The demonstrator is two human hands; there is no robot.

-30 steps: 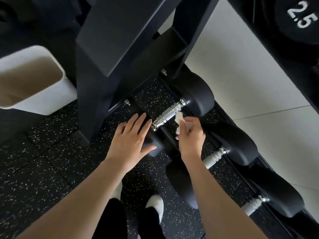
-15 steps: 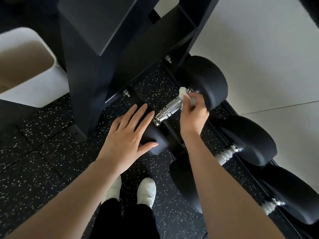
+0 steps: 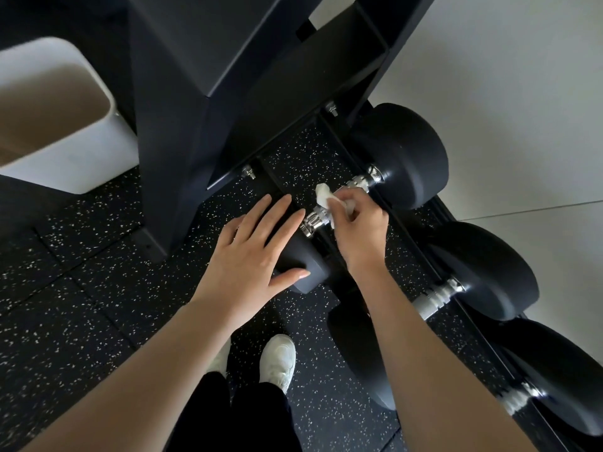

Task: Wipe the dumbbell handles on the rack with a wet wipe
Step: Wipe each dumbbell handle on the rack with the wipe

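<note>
gripping crumpled white wet wipe, right hand on knurled chrome handle.

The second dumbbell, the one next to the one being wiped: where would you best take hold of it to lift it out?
Take it by the ridged pale handle, coming down from above and curling fingers round the bar. It lies across the rack, bare between two broad black heads, which look too wide and smooth for one hand to hold.
</note>
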